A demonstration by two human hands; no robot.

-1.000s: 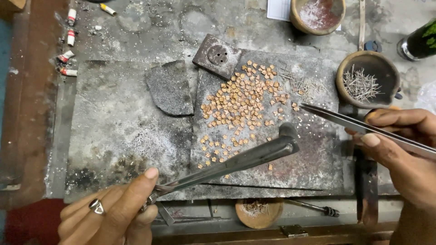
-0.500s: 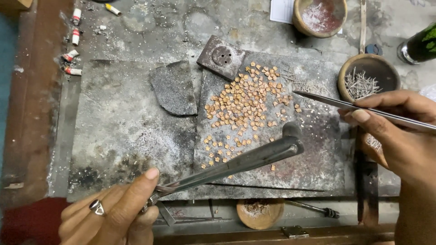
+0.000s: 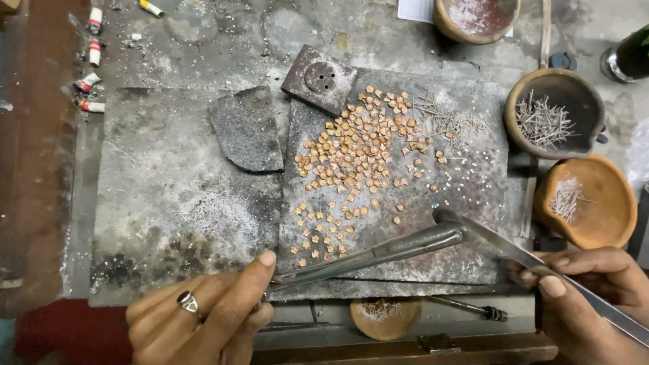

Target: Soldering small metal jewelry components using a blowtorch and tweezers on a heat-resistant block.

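My left hand (image 3: 206, 314), with a ring on one finger, grips a long dark metal tool (image 3: 378, 250) whose thick tip lies on the grey slab (image 3: 466, 196). Long steel tweezers (image 3: 514, 253) are held in my right hand (image 3: 595, 297), and their tip sits right beside the tool's tip, near the slab's lower right. Many small copper-coloured pieces (image 3: 355, 159) lie spread over the slab's middle, above both tips. A scatter of thin wire bits (image 3: 453, 125) lies to the right of them.
A dark bowl of short wires (image 3: 551, 115) and a clay dish (image 3: 588, 199) stand at the right. Another clay bowl (image 3: 476, 17) sits at the top. A small perforated metal block (image 3: 319, 79) and a broken slate piece (image 3: 247, 128) lie nearby. A small clay dish (image 3: 385, 316) sits at the front edge.
My right hand has come down and leftward, bringing the tweezers' tip from the slab's upper right to beside the dark tool's tip. My left hand holds still.
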